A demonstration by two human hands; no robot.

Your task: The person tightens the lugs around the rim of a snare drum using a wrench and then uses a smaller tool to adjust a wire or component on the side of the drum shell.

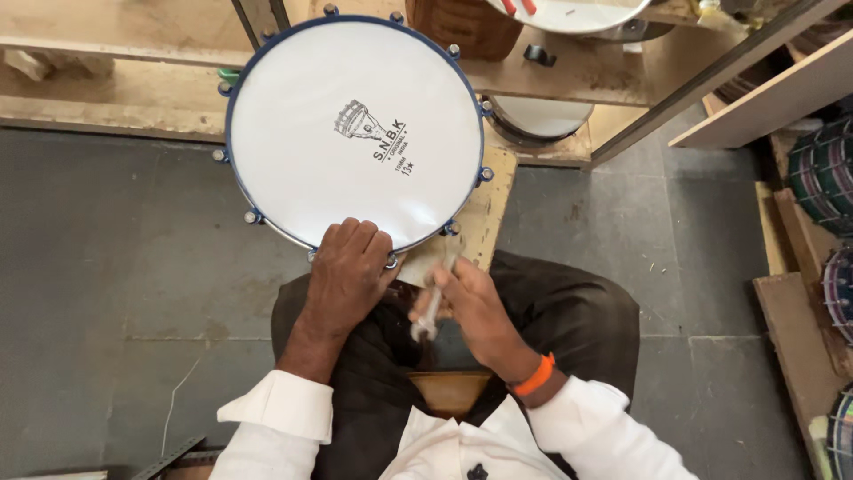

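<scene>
Bare grey floor [115, 258] lies open left of the frame drum [355, 133]. Ahead, a wooden shelf [107, 80] blocks passage; stacked drums [822, 173] crowd the right, beyond a narrower floor strip.

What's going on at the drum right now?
A seated person has a round white drum with a blue rim propped on a wooden block in front of them. The left hand presses flat on the drum's near edge. The right hand, with an orange wristband, grips a metal wrench just below the rim, near a tension bolt. More drums sit on shelves to the right.
</scene>
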